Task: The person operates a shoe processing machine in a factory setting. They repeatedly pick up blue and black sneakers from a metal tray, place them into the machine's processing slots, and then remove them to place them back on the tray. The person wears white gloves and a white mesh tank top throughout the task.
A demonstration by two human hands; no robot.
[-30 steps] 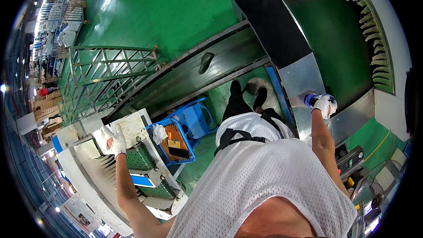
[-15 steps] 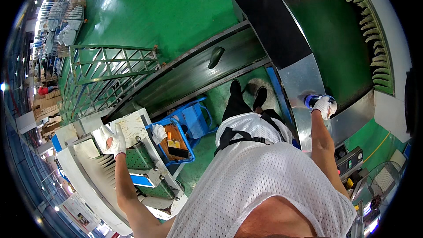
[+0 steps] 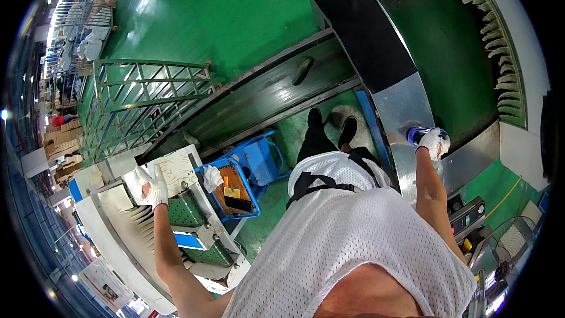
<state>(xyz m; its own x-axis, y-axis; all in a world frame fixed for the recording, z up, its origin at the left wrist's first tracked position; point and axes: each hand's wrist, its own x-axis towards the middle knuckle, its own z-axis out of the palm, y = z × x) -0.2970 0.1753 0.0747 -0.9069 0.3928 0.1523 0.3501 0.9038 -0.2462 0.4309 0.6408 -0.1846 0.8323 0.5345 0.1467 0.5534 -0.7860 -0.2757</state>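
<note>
My left hand (image 3: 152, 187), in a white glove, is held over the white machine (image 3: 109, 218) beside its strip curtain. Its fingers are stretched and spread, with nothing seen in them. On the metal ledge (image 3: 406, 109) at the right, my right hand (image 3: 434, 143), also gloved, curls over a round blue container (image 3: 415, 135); much of the container is hidden by the glove. Between the two machines, a dark elongated piece (image 3: 303, 70), rounded at its ends, lies on the conveyor belt (image 3: 253, 97). A second, paler piece (image 3: 191, 138) shows at the belt's left end.
A blue trolley (image 3: 256, 162) carries a brown tray with a white cloth (image 3: 212, 178) and a dark flat object (image 3: 238, 203). Beyond the belt stands a green metal rack (image 3: 147, 91). A black mat (image 3: 365, 32) covers part of the right machine's ledge. At the lower right is a fan (image 3: 515, 238).
The dark piece on the belt has shifted right and slightly farther away. At the belt's left end, the paler piece now shows more. My two hands have hardly moved.
</note>
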